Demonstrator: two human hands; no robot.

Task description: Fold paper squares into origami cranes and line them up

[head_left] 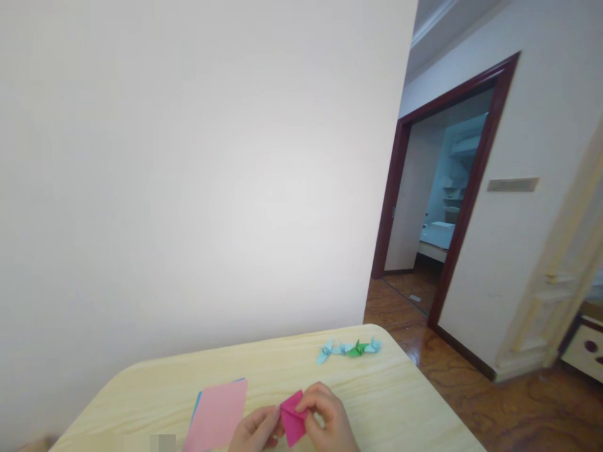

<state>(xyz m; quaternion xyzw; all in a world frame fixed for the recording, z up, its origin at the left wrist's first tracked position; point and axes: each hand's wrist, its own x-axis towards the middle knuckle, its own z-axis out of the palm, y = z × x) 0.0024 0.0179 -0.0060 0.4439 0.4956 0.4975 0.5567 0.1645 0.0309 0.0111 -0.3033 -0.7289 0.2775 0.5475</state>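
Note:
A small folded piece of magenta origami paper (294,427) is held between both hands over the near part of the table. My left hand (258,429) pinches its left corner between thumb and fingers. On the other side, my right hand (326,417) grips the upper right edge, with thumb and fingertips closed on a fold. Left of my left hand lies a stack of paper with a pink sheet (218,415) on top and a blue sheet (196,402) showing at its edge.
Folded paper cranes stand in a row at the table's far right, light blue ones (325,352) and a green one (358,349). The pale wooden table (155,383) meets a white wall (188,188). Beyond its right edge are a wooden floor and a doorway (414,207).

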